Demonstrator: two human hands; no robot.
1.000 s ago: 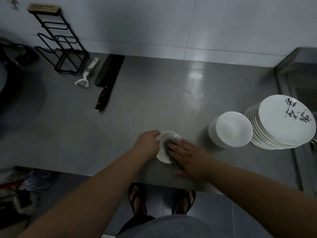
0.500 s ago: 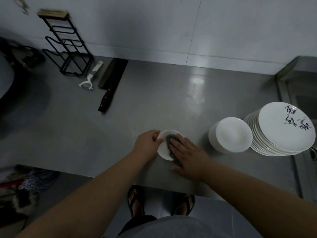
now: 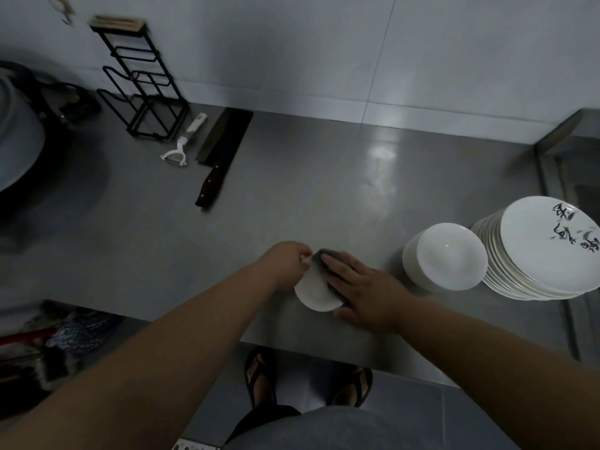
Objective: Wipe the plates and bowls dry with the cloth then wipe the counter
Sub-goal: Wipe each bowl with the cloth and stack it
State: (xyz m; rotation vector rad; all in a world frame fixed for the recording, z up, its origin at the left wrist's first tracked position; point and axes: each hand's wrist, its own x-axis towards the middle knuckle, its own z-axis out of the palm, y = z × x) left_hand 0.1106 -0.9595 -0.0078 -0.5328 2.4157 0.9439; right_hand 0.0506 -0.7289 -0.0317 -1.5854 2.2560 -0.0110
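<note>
Left hand (image 3: 285, 263) pinches the dish (image 3: 316, 292) rim near the tabletop (image 3: 292, 196) front edge; right hand (image 3: 363, 287), fingers flat, presses the cloth (image 3: 326, 256) onto it — bowls (image 3: 444, 256), plates (image 3: 545, 251) and tabletop apparently remain.

Hands cover much of a small white dish (image 3: 314, 292) and grey cloth (image 3: 328, 254)

At the frame's right edge the plate stack (image 3: 539, 254) is cropped, its dark brush marks unreadable; at left a large round vessel (image 3: 16, 138) runs out of frame.
</note>
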